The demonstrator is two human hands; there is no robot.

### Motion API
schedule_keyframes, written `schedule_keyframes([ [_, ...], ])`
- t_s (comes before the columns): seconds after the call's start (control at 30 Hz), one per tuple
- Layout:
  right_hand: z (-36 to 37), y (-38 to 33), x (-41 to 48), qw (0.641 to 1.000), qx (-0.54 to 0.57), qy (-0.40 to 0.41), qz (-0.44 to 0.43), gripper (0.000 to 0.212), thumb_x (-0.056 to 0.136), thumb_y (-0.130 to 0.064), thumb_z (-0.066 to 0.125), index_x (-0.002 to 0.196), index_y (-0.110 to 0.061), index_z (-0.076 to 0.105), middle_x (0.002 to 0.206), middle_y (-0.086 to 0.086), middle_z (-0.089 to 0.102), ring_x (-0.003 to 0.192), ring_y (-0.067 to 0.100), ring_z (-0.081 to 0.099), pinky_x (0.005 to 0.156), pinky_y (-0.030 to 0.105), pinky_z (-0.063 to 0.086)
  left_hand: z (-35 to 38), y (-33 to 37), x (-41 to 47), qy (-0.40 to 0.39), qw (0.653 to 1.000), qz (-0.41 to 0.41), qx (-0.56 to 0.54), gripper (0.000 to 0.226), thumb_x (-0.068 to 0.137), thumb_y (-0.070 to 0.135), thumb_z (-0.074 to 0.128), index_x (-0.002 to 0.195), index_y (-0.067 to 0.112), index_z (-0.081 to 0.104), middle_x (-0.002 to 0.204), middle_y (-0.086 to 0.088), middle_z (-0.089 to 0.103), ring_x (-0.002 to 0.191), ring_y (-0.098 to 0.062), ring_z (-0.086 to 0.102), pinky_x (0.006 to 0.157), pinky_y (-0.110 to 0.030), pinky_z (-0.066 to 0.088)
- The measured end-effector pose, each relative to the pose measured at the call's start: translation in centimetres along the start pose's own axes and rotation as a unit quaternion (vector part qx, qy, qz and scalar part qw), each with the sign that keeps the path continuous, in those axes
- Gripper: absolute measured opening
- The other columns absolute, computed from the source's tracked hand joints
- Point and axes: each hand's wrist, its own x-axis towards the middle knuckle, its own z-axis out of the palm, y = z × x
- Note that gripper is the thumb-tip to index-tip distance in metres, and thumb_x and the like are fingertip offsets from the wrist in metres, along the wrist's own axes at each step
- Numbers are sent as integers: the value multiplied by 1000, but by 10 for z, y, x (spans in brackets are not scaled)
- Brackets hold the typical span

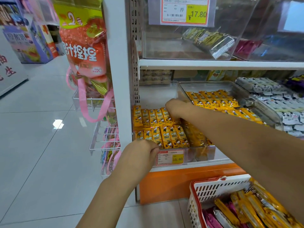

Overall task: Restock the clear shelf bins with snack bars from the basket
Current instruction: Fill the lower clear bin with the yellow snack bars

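At the far left, purple cardboard display boxes (28,43) stand on the grey tiled floor (41,145). Beside them a large red and yellow foil bag with pink ribbons (83,46) hangs above a white wire rack (102,139), against the white shelf post (118,79).

The left hand (139,151) is at the front edge of the clear plastic bin (158,96), just left of a red and yellow price label (171,157). Its fingers are curled tightly, with the back of the hand turned to us. We cannot tell if they grip the rim or a bar.

In this bin the yellow snack bars (166,137) lie in 2 rows, packed side by side. The right hand (176,108) reaches in over the rear row. Its fingers bend down onto the bars, but the tips are hidden, so we cannot tell if they pinch one.

To the right, a second clear bin (205,86) also holds yellow bars. Below the right forearm, the white plastic basket with a red rim (213,188) sits on the floor with more yellow bars (250,209) inside. At the far right, grey and white packets (271,99) fill another bin.
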Motion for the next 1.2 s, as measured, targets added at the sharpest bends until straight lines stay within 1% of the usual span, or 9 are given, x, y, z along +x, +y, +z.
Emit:
schedule_keyframes([
  [0.2,6,0,6,1000,-2,-2,-26,34,78,-3,73,111,-1,65,113,12,64,104,25,63,82,29,50,0,0,0,10,1000,9,4,31,100,28,42,114,23,68,110,7,69,100,-11,60,75,-18,37],
  [0.33,8,-2,4,998,-27,5,-50,25,73,-2,77,96,-4,67,100,10,66,87,23,62,72,29,49,-1,0,0,7,1000,6,5,31,100,28,41,115,25,67,112,6,69,102,-11,60,76,-19,38],
  [0.47,10,0,-3,997,-24,26,-66,13,83,3,62,91,-7,62,84,7,54,79,21,54,68,26,45,0,0,-1,11,1000,1,-2,29,99,25,44,109,21,71,104,4,71,96,-13,61,73,-21,40],
  [0.6,17,-4,-7,999,2,-8,-53,16,90,2,52,103,-2,61,97,11,58,89,25,59,73,30,47,1,-2,0,-1,1000,-11,-12,28,99,25,45,106,18,71,104,1,71,97,-15,62,83,-27,47],
  [0.73,21,-9,-22,998,-1,-43,-39,28,92,0,43,65,-6,48,68,6,44,58,17,41,51,26,35,1,0,2,-4,1000,-14,-19,28,99,24,46,107,18,71,106,1,71,98,-14,63,85,-26,48],
  [0.8,18,-9,-38,998,7,-45,-47,27,93,-2,42,67,-5,50,71,9,46,58,17,41,49,27,33,1,0,2,-3,1000,-15,-18,28,99,24,46,110,21,70,108,3,71,99,-14,63,85,-25,48],
  [0.93,12,-2,-77,985,153,66,-38,24,93,-8,45,102,0,66,98,13,66,85,24,63,68,29,51,5,5,-3,43,999,2,4,27,98,22,47,107,18,72,103,-1,72,95,-19,64,80,-29,50],
  [1.07,19,18,-161,915,273,291,-54,36,97,-31,49,65,-13,50,58,1,51,55,12,45,56,31,37,15,34,-15,192,973,104,-74,29,92,30,48,85,16,72,84,4,71,78,-9,61,66,-22,46],
  [1.2,81,46,-237,908,308,284,5,46,96,-35,52,58,-16,33,50,2,34,46,12,32,48,33,24,51,75,-30,93,980,145,-105,45,91,47,34,72,18,62,72,3,63,72,-13,59,65,-30,43],
])
